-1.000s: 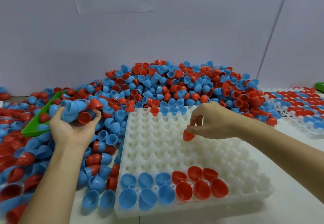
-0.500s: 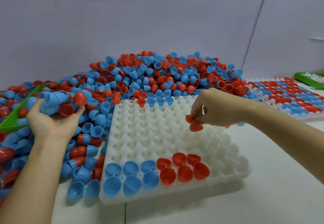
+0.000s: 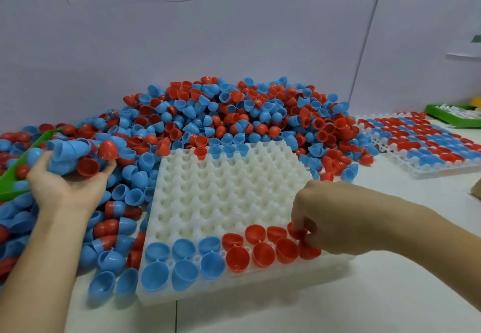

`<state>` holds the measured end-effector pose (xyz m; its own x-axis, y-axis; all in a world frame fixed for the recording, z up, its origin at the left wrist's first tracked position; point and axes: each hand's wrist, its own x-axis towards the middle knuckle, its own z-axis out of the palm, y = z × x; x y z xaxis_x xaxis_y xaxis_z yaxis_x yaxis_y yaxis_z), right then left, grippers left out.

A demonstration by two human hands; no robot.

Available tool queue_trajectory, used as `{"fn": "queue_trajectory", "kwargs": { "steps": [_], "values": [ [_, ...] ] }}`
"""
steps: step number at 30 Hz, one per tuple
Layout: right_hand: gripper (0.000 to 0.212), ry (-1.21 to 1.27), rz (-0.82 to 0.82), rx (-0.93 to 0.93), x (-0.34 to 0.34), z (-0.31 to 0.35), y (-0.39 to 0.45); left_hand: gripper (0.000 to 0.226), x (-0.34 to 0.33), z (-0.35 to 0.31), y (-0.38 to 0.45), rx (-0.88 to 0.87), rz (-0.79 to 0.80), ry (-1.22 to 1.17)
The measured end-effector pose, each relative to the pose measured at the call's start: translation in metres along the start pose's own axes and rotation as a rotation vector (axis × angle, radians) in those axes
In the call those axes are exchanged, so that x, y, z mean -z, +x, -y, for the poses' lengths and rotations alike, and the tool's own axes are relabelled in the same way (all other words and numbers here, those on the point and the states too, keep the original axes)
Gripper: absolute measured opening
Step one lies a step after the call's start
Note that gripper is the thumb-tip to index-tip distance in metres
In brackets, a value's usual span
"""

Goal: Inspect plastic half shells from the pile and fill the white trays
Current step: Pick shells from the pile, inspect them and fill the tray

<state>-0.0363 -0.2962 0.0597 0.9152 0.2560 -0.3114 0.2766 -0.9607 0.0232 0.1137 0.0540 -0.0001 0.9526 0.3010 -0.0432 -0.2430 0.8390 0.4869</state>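
The right hand pinches a red shell at the tray's near right corner, beside the red row. The left hand, palm up, has its grip curled round a handful of shells (mostly blue) over the pile on the bench.

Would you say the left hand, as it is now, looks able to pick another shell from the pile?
Probably not yet: the left hand is already cupping a bunch of blue and red half shells, though the pile lies right beside it, unobstructed.
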Motion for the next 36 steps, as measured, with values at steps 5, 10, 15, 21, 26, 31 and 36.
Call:
{"fn": "queue_trajectory", "kwargs": {
  "steps": [5, 10, 15, 21, 26, 31, 36],
  "values": [
    [0.018, -0.047, 0.037, -0.004, 0.002, 0.005, -0.004, 0.073, 0.001, 0.002, 0.001, 0.001, 0.034, 0.004],
    [0.03, 0.023, 0.081, -0.009, 0.01, 0.002, -0.003, 0.038, 0.003, -0.002, 0.006, 0.034, 0.088, 0.008],
    [0.024, 0.044, -0.049, 0.011, 0.026, -0.005, 0.007, 0.032, 0.001, -0.002, 0.004, 0.036, 0.065, -0.026],
    [0.02, 0.06, -0.297, 0.218, 0.058, 0.025, 0.053, 0.013, 0.006, 0.001, 0.009, 0.055, 0.098, -0.043],
    [0.016, 0.315, -0.426, 0.326, 0.077, 0.095, 0.116, 0.015, 0.008, 0.001, 0.012, 0.073, 0.093, -0.056],
    [0.051, 0.557, -0.341, 0.255, 0.063, 0.152, 0.179, 0.006, 0.005, -0.001, 0.009, 0.071, 0.129, -0.082],
    [0.045, 0.683, -0.501, 0.215, 0.049, 0.182, 0.208, 0.019, 0.004, -0.001, 0.009, 0.095, 0.095, -0.065]
  ]
}}
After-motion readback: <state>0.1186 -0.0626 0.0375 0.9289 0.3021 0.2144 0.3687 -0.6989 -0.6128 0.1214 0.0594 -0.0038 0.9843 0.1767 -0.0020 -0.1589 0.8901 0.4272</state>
